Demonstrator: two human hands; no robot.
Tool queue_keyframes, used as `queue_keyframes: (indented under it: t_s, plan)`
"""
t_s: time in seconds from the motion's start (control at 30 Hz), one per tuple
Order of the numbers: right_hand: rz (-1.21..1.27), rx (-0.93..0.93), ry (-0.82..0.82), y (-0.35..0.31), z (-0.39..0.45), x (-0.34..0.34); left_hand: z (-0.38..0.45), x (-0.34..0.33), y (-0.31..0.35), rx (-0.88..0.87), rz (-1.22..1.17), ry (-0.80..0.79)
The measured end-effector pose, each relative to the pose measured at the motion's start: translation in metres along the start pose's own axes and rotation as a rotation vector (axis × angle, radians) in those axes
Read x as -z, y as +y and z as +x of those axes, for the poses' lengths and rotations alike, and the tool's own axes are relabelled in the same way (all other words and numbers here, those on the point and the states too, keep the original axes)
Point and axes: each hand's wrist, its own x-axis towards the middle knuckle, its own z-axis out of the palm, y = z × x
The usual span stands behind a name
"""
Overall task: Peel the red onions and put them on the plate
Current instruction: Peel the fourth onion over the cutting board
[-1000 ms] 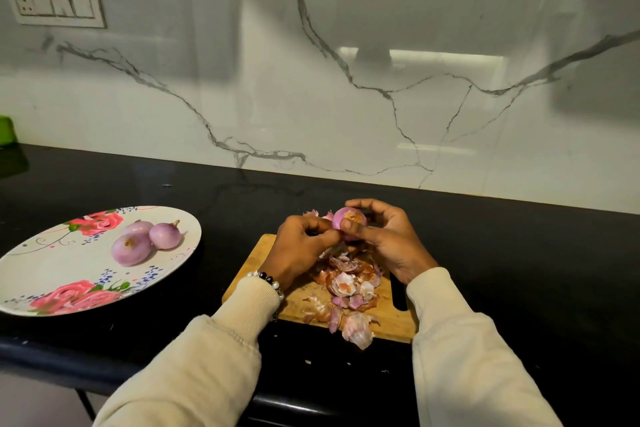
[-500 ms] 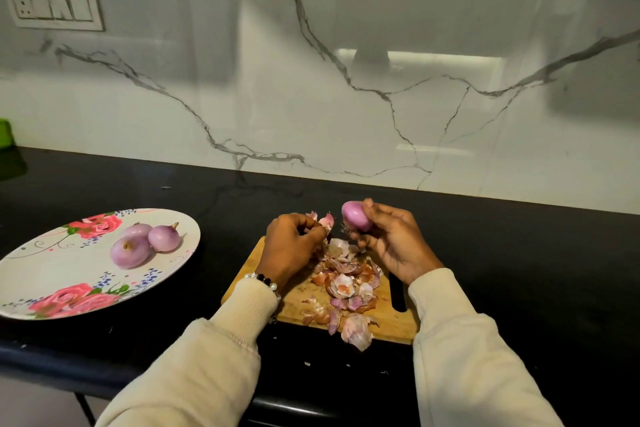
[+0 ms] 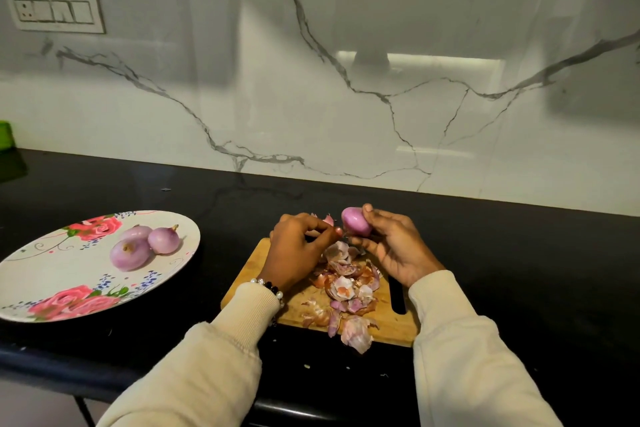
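My right hand (image 3: 394,246) holds a small purple-red onion (image 3: 355,220) in its fingertips above the far edge of the wooden cutting board (image 3: 388,326). My left hand (image 3: 298,250) is just left of it, thumb and forefinger pinching a strip of onion skin (image 3: 329,220) at the onion's lower end. A heap of pink and brown onion peels (image 3: 346,288) covers the board below both hands. Three peeled onions (image 3: 142,246) lie together on the white floral plate (image 3: 48,274) at the left.
The black countertop (image 3: 519,270) runs the full width, its front edge close to me. A marble backsplash with a switch panel (image 3: 57,12) rises behind. Something green (image 3: 5,135) sits at the far left edge. Small peel scraps (image 3: 306,366) lie near the counter front.
The hands have parted: the right hand has turned the onion up and to the right, showing smooth peeled surface, while the left hand has pulled skin away to the left.
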Motion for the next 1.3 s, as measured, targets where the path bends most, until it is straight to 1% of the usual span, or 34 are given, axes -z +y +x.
queue_keyframes:
  t_s: [0.13,0.3,0.43,0.6,0.73,0.83,0.9,1.1,1.2,1.3]
  plan:
    - [-0.071,-0.009,-0.043,0.003,-0.001,-0.001,-0.004,0.002,0.008,0.028,-0.086,-0.048]
    - [-0.146,0.001,-0.039,0.004,-0.002,-0.002,-0.004,0.004,0.009,0.086,-0.097,-0.098]
    - [-0.156,-0.031,-0.052,0.004,-0.002,-0.001,-0.006,0.006,0.01,0.06,-0.071,-0.1]
    - [-0.188,-0.035,-0.064,0.003,-0.003,-0.002,-0.004,0.005,0.009,0.078,-0.038,-0.105]
    - [-0.138,-0.028,-0.064,0.003,-0.002,-0.002,-0.003,0.004,0.005,0.11,-0.038,-0.045]
    - [-0.084,-0.016,-0.068,0.001,-0.002,0.0,-0.001,0.005,0.004,0.175,-0.052,0.025]
    - [-0.084,-0.006,-0.064,0.0,-0.002,0.002,-0.001,0.005,0.003,0.211,-0.08,0.044]
    - [-0.186,0.026,-0.07,-0.001,-0.001,0.003,-0.001,0.005,-0.001,0.14,-0.029,0.049]
    - [-0.186,0.055,-0.094,0.0,0.001,0.004,-0.001,0.005,0.0,0.15,-0.08,0.079]
    - [-0.21,0.071,-0.152,0.002,0.003,0.006,-0.002,0.005,0.003,0.129,-0.158,0.089]
